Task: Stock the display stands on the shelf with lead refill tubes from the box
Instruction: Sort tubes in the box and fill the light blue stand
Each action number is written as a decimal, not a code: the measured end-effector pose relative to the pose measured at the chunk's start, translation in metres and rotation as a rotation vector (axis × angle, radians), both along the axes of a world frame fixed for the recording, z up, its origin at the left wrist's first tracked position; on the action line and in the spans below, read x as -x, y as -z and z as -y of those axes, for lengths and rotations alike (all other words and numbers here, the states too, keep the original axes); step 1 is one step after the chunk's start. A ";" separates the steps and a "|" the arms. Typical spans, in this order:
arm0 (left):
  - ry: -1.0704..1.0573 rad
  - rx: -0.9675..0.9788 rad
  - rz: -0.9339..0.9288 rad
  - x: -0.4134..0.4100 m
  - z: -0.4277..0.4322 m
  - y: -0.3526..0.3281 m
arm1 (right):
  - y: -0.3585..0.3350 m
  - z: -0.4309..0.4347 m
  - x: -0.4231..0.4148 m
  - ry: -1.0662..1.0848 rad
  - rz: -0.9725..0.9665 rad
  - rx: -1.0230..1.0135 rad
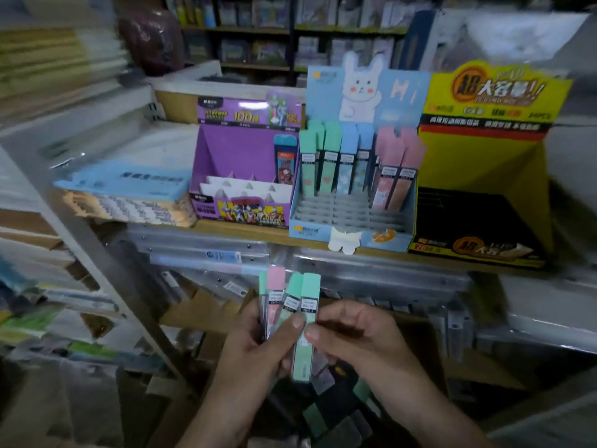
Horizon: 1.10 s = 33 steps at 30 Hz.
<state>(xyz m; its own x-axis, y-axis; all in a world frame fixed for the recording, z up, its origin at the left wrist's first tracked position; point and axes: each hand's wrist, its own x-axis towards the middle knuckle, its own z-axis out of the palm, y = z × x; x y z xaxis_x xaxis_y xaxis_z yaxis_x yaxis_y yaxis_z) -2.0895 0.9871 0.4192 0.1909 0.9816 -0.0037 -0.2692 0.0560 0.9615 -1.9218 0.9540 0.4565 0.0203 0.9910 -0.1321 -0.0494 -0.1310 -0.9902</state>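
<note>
My left hand (258, 342) grips a fanned bundle of lead refill tubes (281, 295), green and pink, below the shelf edge. My right hand (355, 336) pinches the rightmost green tube (305, 347) of that bundle, thumb against its side. On the shelf stands the blue rabbit display stand (352, 218); its back rows hold upright green, blue and pink tubes (355, 156) and its front slots are bare. A purple display stand (242, 176) to its left holds one tube (285, 163). Below my hands lies the box (339, 402) with more tubes, dim and blurred.
A yellow and black display stand (481, 189) stands at the right of the wooden shelf (245, 229). A blue packet stack (129, 195) lies at the left. A slanted metal upright (106, 270) crosses left of my hands. Clear plastic folders (371, 270) fill the shelf below.
</note>
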 end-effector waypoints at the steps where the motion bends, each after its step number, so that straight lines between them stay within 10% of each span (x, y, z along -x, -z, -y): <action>1: 0.016 -0.020 0.009 0.003 -0.006 -0.004 | -0.008 -0.001 0.003 0.003 0.042 -0.036; 14: 0.296 -0.134 0.104 -0.007 -0.059 -0.065 | -0.077 -0.039 -0.006 0.200 0.136 -0.382; 33: -0.009 -0.141 0.204 -0.015 -0.094 -0.111 | -0.169 -0.128 -0.065 0.221 0.693 -0.634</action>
<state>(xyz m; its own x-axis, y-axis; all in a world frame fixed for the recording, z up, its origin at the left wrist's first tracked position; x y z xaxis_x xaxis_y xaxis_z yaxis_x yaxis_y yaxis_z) -2.0742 1.0808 0.5305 0.1653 0.9713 0.1712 -0.4587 -0.0779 0.8852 -1.8566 1.0824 0.6255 0.0872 0.8384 0.5380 0.6137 0.3802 -0.6920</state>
